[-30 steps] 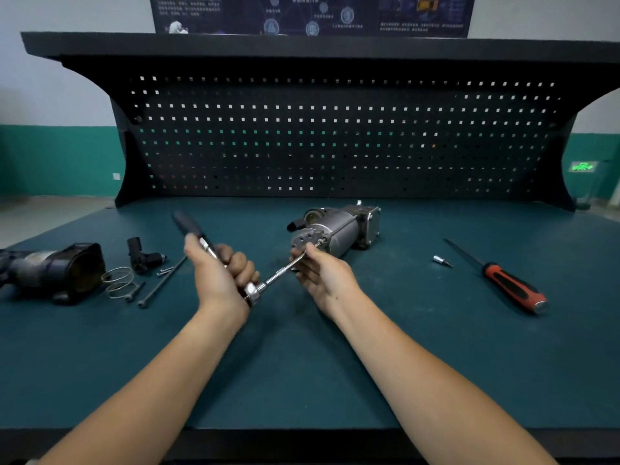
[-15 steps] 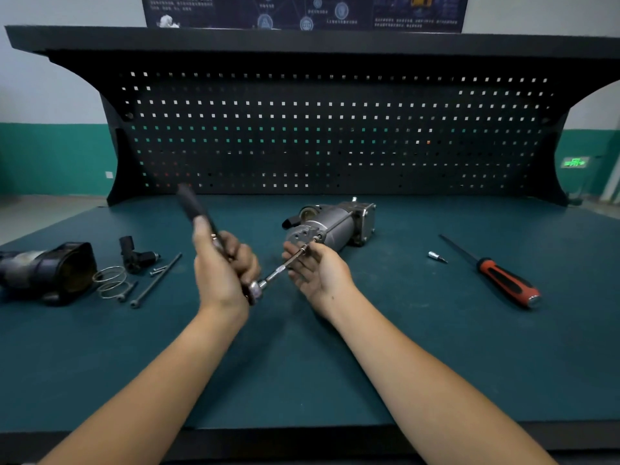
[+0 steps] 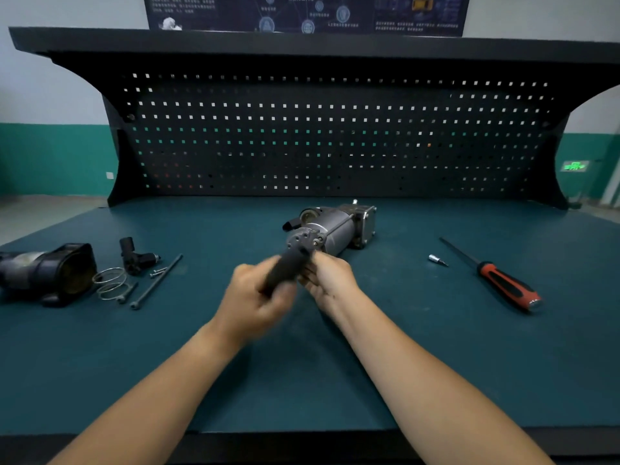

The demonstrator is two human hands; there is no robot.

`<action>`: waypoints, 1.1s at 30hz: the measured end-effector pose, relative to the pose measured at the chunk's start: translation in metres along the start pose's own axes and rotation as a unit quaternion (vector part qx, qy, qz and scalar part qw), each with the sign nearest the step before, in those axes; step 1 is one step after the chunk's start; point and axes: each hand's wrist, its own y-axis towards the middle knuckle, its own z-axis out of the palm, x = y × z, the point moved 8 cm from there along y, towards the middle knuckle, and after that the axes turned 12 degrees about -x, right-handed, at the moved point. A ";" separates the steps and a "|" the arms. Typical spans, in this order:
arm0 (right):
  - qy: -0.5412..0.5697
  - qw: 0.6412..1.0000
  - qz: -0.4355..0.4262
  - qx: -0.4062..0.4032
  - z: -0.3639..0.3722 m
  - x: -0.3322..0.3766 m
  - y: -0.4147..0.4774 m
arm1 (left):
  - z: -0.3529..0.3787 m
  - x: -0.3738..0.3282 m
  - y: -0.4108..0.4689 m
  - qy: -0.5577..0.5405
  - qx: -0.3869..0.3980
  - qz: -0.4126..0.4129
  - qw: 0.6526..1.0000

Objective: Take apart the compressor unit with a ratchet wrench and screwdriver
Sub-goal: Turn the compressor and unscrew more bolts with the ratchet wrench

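**Loose parts and the back wall**

A dark green surface [image 3: 436, 364] carries everything. Near its left edge lies a black housing [image 3: 50, 271], and a wire spring [image 3: 110, 283] lies just beside it. A black elbow fitting [image 3: 134, 255] stands behind the spring, with a long bolt [image 3: 157, 280] near it. Toward the right edge lies a small metal bit [image 3: 437, 260]. Along the far edge rises a black pegboard [image 3: 335, 135] under a shelf [image 3: 302, 45].

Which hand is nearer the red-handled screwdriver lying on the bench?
Right. The right hand sits by the near end of the compressor, left of the screwdriver; the left hand, gripping the ratchet wrench, lies even farther left.
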 end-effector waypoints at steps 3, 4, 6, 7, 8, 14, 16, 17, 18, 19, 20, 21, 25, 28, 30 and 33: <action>-0.005 1.000 0.006 0.009 0.000 -0.002 -0.001 | 0.003 -0.001 -0.005 0.035 0.030 0.050 0.998; -0.005 1.000 0.010 0.015 0.001 -0.002 -0.002 | -0.005 0.003 -0.002 0.023 -0.030 -0.016 0.999; 0.022 0.999 0.028 0.026 0.002 -0.002 -0.004 | -0.014 0.028 -0.005 -0.108 -0.147 -0.227 0.957; 0.042 0.998 0.040 0.030 0.003 -0.002 -0.005 | -0.015 0.041 -0.010 -0.160 -0.200 -0.316 0.914; 0.058 0.997 0.048 0.033 0.003 -0.001 -0.007 | -0.018 0.053 -0.014 -0.194 -0.239 -0.380 0.872; 0.052 0.998 0.028 0.030 0.007 -0.001 -0.010 | -0.026 0.092 -0.036 -0.374 -0.376 -0.544 0.650; 0.051 0.998 0.023 0.022 0.006 0.000 -0.008 | -0.026 0.090 -0.035 -0.364 -0.368 -0.536 0.667; 0.049 0.998 0.021 0.017 0.005 0.001 -0.008 | -0.028 0.088 -0.031 -0.344 -0.358 -0.520 0.695; 0.047 0.999 0.020 0.015 0.004 0.001 -0.008 | -0.028 0.083 -0.025 -0.311 -0.339 -0.496 0.736; 0.046 0.999 0.019 0.013 0.004 0.001 -0.008 | -0.028 0.076 -0.018 -0.265 -0.309 -0.458 0.790; 0.043 0.999 0.018 0.013 0.004 0.001 -0.008 | -0.027 0.063 -0.008 -0.214 -0.260 -0.389 0.858; 0.042 0.999 0.016 0.013 0.003 0.000 -0.008 | -0.024 0.040 0.002 -0.164 -0.194 -0.276 0.927; 0.038 0.999 0.011 0.010 0.002 0.001 -0.008 | 0.032 -0.018 -0.010 0.110 0.166 0.148 0.969; 0.055 0.997 0.036 0.029 0.003 -0.001 -0.009 | 0.022 -0.016 -0.007 0.104 0.092 0.093 0.986; 0.073 0.995 0.052 0.039 0.004 -0.001 -0.009 | -0.004 0.013 -0.002 -0.056 -0.093 -0.156 0.982; 0.078 0.992 0.068 0.065 0.008 -0.001 -0.012 | -0.019 0.059 -0.018 -0.204 -0.273 -0.414 0.844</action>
